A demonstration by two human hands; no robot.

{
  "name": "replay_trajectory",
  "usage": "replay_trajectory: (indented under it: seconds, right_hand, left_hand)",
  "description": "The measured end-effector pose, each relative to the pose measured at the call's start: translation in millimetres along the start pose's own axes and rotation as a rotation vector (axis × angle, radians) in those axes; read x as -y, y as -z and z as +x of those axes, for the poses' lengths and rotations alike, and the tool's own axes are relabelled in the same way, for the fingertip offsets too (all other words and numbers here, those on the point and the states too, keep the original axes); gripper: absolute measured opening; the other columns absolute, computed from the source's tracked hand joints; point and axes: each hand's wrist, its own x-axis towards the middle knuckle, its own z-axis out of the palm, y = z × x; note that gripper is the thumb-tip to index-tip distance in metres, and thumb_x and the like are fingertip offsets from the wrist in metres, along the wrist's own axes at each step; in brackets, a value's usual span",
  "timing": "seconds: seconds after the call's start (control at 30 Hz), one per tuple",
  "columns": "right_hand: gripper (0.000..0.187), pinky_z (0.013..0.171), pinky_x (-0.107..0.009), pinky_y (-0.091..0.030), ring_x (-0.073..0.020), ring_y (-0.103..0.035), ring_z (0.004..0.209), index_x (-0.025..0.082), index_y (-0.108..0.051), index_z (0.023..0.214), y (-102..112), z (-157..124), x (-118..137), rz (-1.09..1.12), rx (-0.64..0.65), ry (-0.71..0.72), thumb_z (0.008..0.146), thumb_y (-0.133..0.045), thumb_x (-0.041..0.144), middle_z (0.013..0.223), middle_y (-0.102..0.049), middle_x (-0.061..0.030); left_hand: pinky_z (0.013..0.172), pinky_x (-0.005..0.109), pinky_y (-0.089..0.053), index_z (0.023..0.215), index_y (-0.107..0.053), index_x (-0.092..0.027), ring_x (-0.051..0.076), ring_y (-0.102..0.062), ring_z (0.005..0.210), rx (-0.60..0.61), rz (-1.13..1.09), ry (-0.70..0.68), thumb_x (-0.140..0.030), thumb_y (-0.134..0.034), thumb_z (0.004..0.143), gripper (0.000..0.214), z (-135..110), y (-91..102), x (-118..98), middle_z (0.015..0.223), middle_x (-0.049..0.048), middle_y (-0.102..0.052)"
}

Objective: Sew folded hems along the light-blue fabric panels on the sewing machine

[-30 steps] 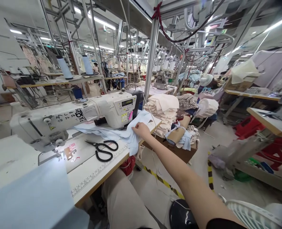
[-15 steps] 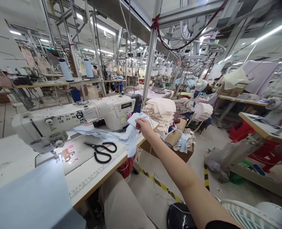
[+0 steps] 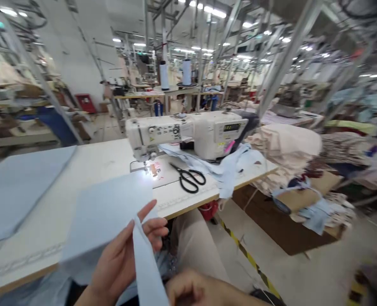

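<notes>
My left hand holds a narrow light blue fabric strip between thumb and fingers, with the other fingers partly spread. At the bottom edge, my right hand is blurred, its fingers curled beside the strip's lower part; what they hold is hidden. A light blue fabric panel lies on the table up to the lit needle area of the white sewing machine. Black scissors rest on the table to the right of the needle. More light blue strips lie bunched at the machine's right end.
Another blue panel covers the left of the white table. Stacked pale pink fabric and a box of cloth stand to the right. Thread cones stand behind the machine. My leg is below the table edge.
The view has turned left. My right hand has left the blue cloth at the machine's right end and come back to my lap. My left hand has come into view with a strip.
</notes>
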Motion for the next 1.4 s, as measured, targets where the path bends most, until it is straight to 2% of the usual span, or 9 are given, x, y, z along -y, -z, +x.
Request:
replay_trajectory:
  seconds: [0.13,0.2,0.3,0.4,0.53,0.67,0.77,1.03,1.4]
  right_hand:
    - [0.036,0.071,-0.029,-0.047,-0.0153,-0.058,0.068,0.018,-0.057,0.075,17,-1,-10,-0.219,-0.184,-0.113,0.065,-0.073,0.049,0.070,-0.057,0.0003]
    - [0.029,0.083,-0.037,-0.046,-0.0218,-0.059,0.089,0.018,-0.061,0.098,15,6,-2,-0.573,-0.308,0.022,0.075,-0.064,0.035,0.093,-0.063,-0.0070]
    - [0.054,0.095,-0.039,-0.041,-0.0246,-0.051,0.111,0.020,-0.048,0.126,0,24,18,-0.840,-0.430,0.268,0.075,-0.063,0.025,0.125,-0.054,-0.0123]
    - [0.035,0.078,-0.031,-0.045,-0.0194,-0.057,0.087,0.019,-0.057,0.110,-11,42,27,-0.762,-0.452,0.275,0.076,-0.061,0.025,0.097,-0.063,-0.0056]
    - [0.018,0.055,-0.022,-0.034,-0.0101,-0.043,0.057,0.017,-0.058,0.083,-8,47,19,-0.495,-0.451,0.185,0.082,-0.056,0.035,0.063,-0.050,0.0037]
    - [0.034,0.049,-0.021,-0.022,-0.0077,-0.028,0.052,0.017,-0.050,0.072,-2,40,10,-0.311,-0.436,0.111,0.080,-0.061,0.049,0.057,-0.033,0.0072]
    - [0.039,0.050,-0.021,-0.021,-0.0079,-0.027,0.055,0.018,-0.047,0.071,0,38,7,-0.266,-0.400,0.098,0.080,-0.062,0.053,0.059,-0.032,0.0068]
    - [0.036,0.059,-0.024,-0.031,-0.0115,-0.040,0.062,0.018,-0.051,0.073,14,41,-20,-0.269,-0.455,0.055,0.076,-0.064,0.052,0.065,-0.045,0.0031]
    - [0.029,0.066,-0.026,-0.036,-0.0143,-0.048,0.070,0.018,-0.052,0.066,54,66,-43,-0.572,-0.650,0.187,0.083,-0.056,0.042,0.070,-0.049,0.0005]
  left_hand:
    - [0.071,0.026,-0.053,0.129,-0.053,-0.023,0.016,-0.063,0.077,-0.256,-0.227,-0.102,-0.028,-0.068,0.080,0.051,-12,12.0,-20,0.087,0.0045,-0.068]
    - [0.074,0.029,-0.051,0.131,-0.050,-0.022,0.019,-0.063,0.084,-0.347,-0.111,-0.130,-0.031,-0.068,0.080,0.055,-11,6.3,-14,0.087,0.0044,-0.067]
    - [0.100,0.037,-0.039,0.126,-0.054,-0.023,0.025,-0.050,0.119,-0.340,0.173,-0.158,-0.040,-0.065,0.082,0.049,-5,-5.0,5,0.115,0.0078,-0.063]
    - [0.112,0.040,-0.022,0.120,-0.058,-0.023,0.027,-0.034,0.133,-0.257,0.345,-0.143,-0.040,-0.062,0.083,0.041,-3,-3.5,14,0.139,0.0069,-0.048]
    - [0.101,0.043,-0.037,0.138,-0.038,-0.021,0.029,-0.050,0.120,-0.166,0.016,-0.001,-0.022,-0.066,0.072,0.072,-1,21.3,-4,0.118,0.0109,-0.064]
    - [0.078,0.033,-0.050,0.131,-0.046,-0.017,0.027,-0.060,0.105,-0.373,-0.228,0.016,0.002,-0.060,0.052,0.081,5,44.4,-29,0.101,0.0097,-0.070]
    - [0.067,0.029,-0.052,0.120,-0.055,-0.016,0.020,-0.064,0.086,-0.494,-0.229,-0.063,0.002,-0.062,0.056,0.067,15,55.0,-41,0.089,0.0054,-0.068]
    - [0.064,0.022,-0.047,0.086,-0.063,-0.019,0.012,-0.053,0.070,-0.349,0.360,-0.144,-0.042,-0.069,0.069,0.030,78,80.4,-59,0.079,0.0002,-0.060]
    - [0.063,0.026,-0.041,0.090,-0.067,-0.021,0.016,-0.054,0.066,-0.090,0.890,0.119,-0.041,-0.075,0.056,0.040,139,92.9,-61,0.071,-0.0031,-0.061]
